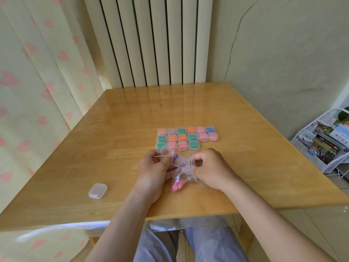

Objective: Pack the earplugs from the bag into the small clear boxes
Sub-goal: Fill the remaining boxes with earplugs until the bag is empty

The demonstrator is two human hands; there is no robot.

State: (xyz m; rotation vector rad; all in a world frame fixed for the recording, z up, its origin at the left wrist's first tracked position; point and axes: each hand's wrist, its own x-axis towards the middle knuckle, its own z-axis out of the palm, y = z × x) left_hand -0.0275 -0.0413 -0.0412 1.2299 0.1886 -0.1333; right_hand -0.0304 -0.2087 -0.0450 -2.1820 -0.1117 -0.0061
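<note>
My left hand (153, 168) holds a small clear box (167, 155) with its lid up, and a purple earplug (175, 158) sits at my fingertips beside it. My right hand (209, 167) pinches the red-lined mouth of a clear plastic bag (184, 173) that hangs between both hands. Pink earplugs (178, 184) and a purple one lie in the bag's bottom. Several filled boxes (187, 138) stand in three rows on the wooden table (245, 148), holding pink, green, orange and blue earplugs.
A shut clear box (97, 190) with nothing visible inside lies near the table's front left. A radiator and a heart-print curtain stand behind the table. A wire rack of magazines (324, 144) stands on the floor to the right.
</note>
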